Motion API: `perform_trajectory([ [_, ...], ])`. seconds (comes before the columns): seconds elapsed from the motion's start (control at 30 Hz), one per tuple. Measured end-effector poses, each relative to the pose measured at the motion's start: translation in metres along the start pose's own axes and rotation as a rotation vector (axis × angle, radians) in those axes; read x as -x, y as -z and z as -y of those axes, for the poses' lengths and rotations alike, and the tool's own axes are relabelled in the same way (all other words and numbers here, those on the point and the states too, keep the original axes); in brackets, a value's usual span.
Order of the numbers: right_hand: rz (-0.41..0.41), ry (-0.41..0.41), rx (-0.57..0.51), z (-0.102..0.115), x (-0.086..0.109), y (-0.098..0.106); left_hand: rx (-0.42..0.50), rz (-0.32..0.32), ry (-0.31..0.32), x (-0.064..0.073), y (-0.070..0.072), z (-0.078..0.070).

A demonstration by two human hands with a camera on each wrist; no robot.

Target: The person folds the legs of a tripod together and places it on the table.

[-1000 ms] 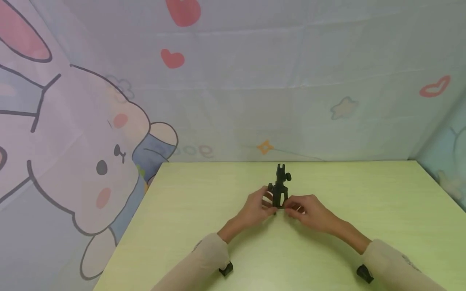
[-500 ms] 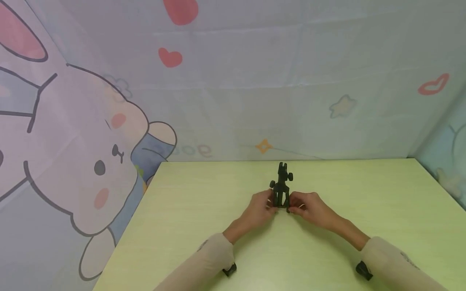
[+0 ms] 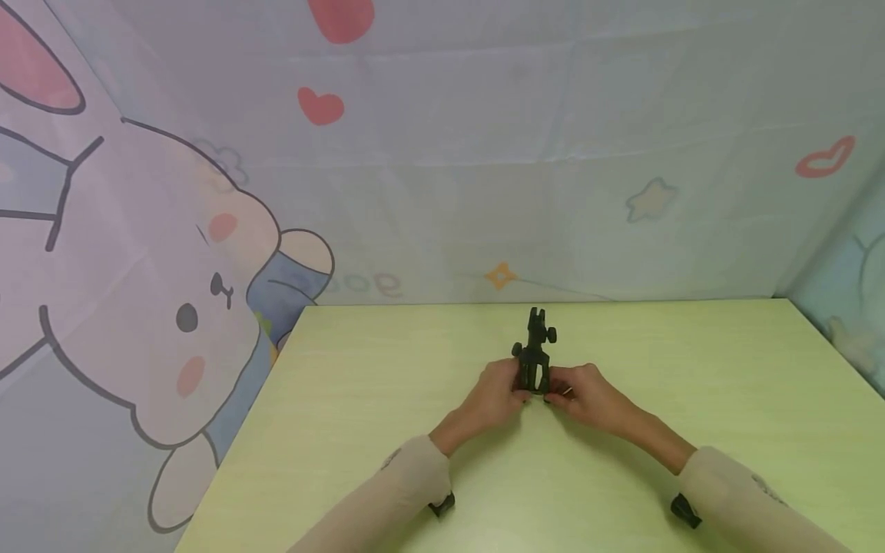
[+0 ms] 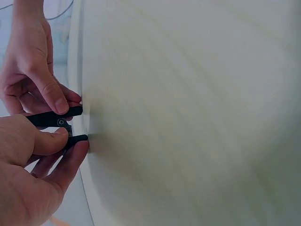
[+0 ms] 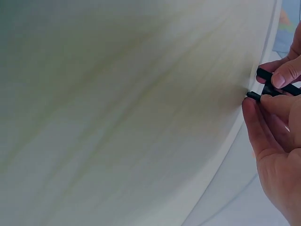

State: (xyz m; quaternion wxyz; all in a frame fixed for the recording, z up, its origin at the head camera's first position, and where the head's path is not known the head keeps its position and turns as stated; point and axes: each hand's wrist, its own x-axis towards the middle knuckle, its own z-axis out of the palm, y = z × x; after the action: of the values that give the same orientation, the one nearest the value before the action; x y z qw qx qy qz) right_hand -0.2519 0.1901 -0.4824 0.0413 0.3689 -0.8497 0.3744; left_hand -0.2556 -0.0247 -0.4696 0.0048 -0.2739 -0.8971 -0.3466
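Note:
A small black tripod (image 3: 536, 338) with side knobs and a forked top stands upright near the far middle of the table. My left hand (image 3: 489, 398) pinches one of its legs low down from the left. From the right, my right hand (image 3: 589, 398) holds another leg between thumb and fingers. Close up in the left wrist view, two leg ends (image 4: 75, 111) stick out side by side, joined by a small hinged brace (image 4: 62, 123). The right wrist view has the same leg ends (image 5: 264, 73) at its right edge, with the upper parts hidden or out of frame.
The pale yellow-green table (image 3: 332, 430) ends at a far edge just behind the tripod. A printed cloth backdrop (image 3: 442, 153) hangs behind it and along the sides. Black wrist straps (image 3: 684, 510) show under both beige sleeves (image 3: 740, 491).
The tripod has turned a little and shifted slightly right. My left fingers, more spread a second ago, have closed in on its leg. The right hand has shifted slightly, staying at the right leg.

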Motion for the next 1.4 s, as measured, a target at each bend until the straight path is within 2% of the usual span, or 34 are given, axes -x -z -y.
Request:
perform_trajectory([
  [0.3,-0.031,0.008,0.040,0.005,-0.002,-0.002,0.013,0.031,0.048,-0.003,0.002,-0.001],
  [0.6,0.000,0.038,0.079,0.002,-0.004,0.000,0.003,0.056,0.037,-0.004,0.005,-0.001],
  [0.8,0.029,0.123,0.134,-0.003,-0.007,0.005,-0.016,0.067,0.023,-0.006,0.006,0.002],
  [1.07,0.061,0.176,0.183,-0.010,-0.009,0.006,-0.014,0.069,0.010,-0.007,0.006,0.003],
  [1.3,0.036,0.340,0.319,-0.017,-0.012,0.012,-0.021,0.078,-0.009,-0.007,0.007,0.003],
  [1.4,0.034,0.387,0.355,-0.019,-0.013,0.014,-0.010,0.084,-0.004,-0.008,0.007,0.003],
])
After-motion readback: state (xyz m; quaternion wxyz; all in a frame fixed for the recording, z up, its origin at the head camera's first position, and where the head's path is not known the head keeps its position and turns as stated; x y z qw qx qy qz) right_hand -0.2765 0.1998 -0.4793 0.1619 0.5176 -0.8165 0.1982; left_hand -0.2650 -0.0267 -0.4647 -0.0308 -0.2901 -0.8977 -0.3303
